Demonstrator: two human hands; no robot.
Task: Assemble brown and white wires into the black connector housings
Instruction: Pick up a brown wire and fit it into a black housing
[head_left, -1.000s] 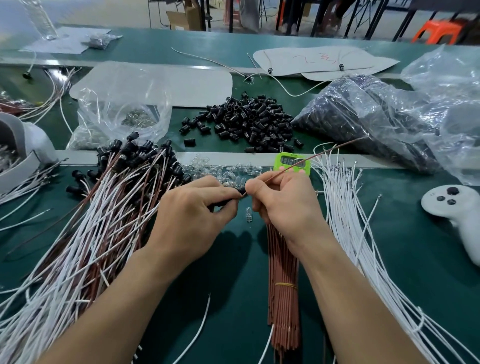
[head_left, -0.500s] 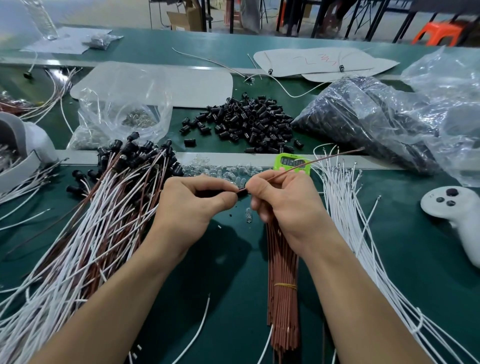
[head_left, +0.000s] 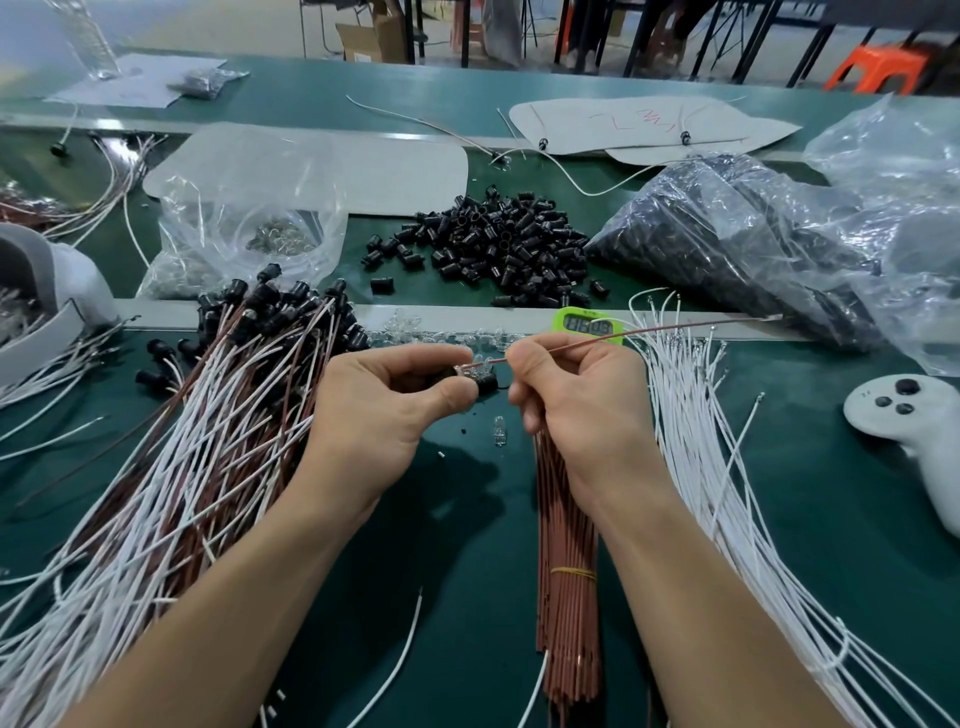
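Note:
My left hand (head_left: 387, 410) pinches a small black connector housing (head_left: 485, 384) between thumb and fingers at the middle of the bench. My right hand (head_left: 576, 405) pinches a single brown wire (head_left: 649, 331); its near tip reaches the housing and its far end points right. A tied bundle of brown wires (head_left: 569, 582) lies under my right wrist. Loose white wires (head_left: 737, 493) fan out to the right. Finished brown and white wires with black housings (head_left: 208, 441) are heaped on the left. A pile of loose black housings (head_left: 498, 244) sits further back.
A green digital timer (head_left: 587, 325) stands just behind my hands. Clear plastic bags (head_left: 753, 244) of parts fill the back right, another bag (head_left: 234, 223) the back left. A white controller (head_left: 909, 421) lies at the right edge. A small clear bulb (head_left: 500, 437) lies below my hands.
My hands have drawn slightly apart, so the brown wire's tip and the black housing now show between them. The wire's far end has tilted a little lower.

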